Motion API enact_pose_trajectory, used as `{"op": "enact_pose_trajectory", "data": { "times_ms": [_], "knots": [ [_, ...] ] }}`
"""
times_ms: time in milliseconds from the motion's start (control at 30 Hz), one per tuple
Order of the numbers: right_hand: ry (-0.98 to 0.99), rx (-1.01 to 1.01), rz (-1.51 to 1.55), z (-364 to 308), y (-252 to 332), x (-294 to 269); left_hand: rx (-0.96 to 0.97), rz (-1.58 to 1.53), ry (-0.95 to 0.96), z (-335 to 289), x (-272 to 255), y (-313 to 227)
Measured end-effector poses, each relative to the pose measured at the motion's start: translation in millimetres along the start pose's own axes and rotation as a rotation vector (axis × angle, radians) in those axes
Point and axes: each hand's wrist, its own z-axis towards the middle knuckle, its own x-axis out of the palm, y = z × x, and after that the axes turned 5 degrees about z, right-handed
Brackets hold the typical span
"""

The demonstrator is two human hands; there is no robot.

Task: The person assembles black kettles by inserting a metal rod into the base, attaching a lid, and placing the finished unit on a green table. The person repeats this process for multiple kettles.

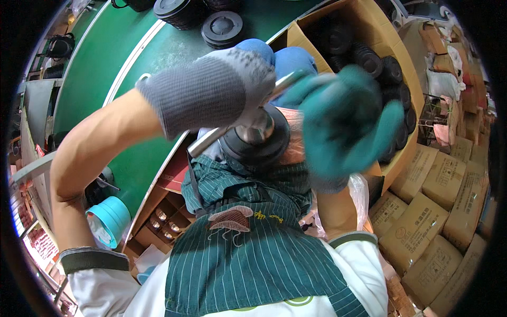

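My left hand (251,79), in a grey knitted glove, is closed on a metal bar (210,141). The bar runs slantwise above a shiny metal hub (259,129). Beneath the hub lies a round black disc (280,132), held over my lap; the glove hides part of the join. Just right of the bar's upper end is my right hand (343,116) in a green glove. Motion smears its fingers, and whether they touch the bar cannot be made out. A green striped apron (248,264) covers my front and lap.
Stacked black round lids (222,29) stand on a green conveyor belt (132,174) to the left. An open carton (393,31) of black round parts is at the right, beside closed cartons (412,227). A light blue bucket (119,216) stands lower left, near a divided box (150,232).
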Motion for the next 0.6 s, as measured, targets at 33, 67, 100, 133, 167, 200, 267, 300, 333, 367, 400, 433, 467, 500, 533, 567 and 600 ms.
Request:
{"op": "enact_pose_trajectory", "data": {
  "times_ms": [33, 67, 100, 133, 167, 200, 267, 300, 333, 367, 400, 433, 467, 500, 533, 567, 600],
  "knots": [
    [-0.262, -0.026, 0.035, -4, 18, -7, -0.063, 0.261, -0.091, -4, 20, -1],
    [-0.638, 0.035, -0.083, -1, 14, -26, -0.155, 0.519, -0.165, -7, 42, -2],
    [-0.668, 0.139, 0.154, -6, 7, -58, -0.389, 0.827, -0.153, -9, 45, -49],
    [-0.563, 0.278, 0.393, -16, 4, -81, -0.266, 0.741, -0.179, -8, 55, -38],
    [-0.407, 0.433, 0.587, -14, -7, -97, -0.164, 0.655, -0.199, -12, 69, -27],
    [-0.547, 0.438, 0.483, -4, -18, -80, -0.24, 0.667, -0.247, -6, 73, -47],
    [-0.598, 0.383, 0.368, -4, -39, -78, -0.313, 0.662, -0.285, -6, 75, -64],
    [-0.518, 0.339, 0.357, -6, -48, -82, -0.316, 0.633, -0.27, -7, 78, -63],
    [-0.654, 0.366, 0.181, -20, -51, -81, -0.318, 0.604, -0.255, -7, 80, -62],
    [-0.489, 0.366, 0.472, -27, -45, -85, -0.292, 0.601, -0.211, -6, 78, -59],
    [-0.461, 0.366, 0.473, -29, -43, -85, -0.275, 0.598, -0.166, -6, 74, -56],
    [-0.43, 0.368, 0.472, -29, -40, -85, -0.256, 0.595, -0.121, -5, 71, -53],
    [-0.411, 0.386, 0.461, -27, -37, -87, -0.226, 0.61, -0.143, -4, 71, -49],
    [-0.41, 0.385, 0.438, -26, -33, -85, -0.168, 0.616, -0.129, -3, 70, -44],
    [-0.426, 0.374, 0.384, -30, -29, -79, -0.106, 0.623, -0.115, -2, 68, -38],
    [-0.463, 0.363, 0.257, -35, -28, -71, -0.041, 0.631, -0.1, 1, 66, -32],
    [-0.521, 0.327, -0.055, -40, -21, -56, -0.005, 0.632, -0.052, 6, 59, -29]
  ]
}}
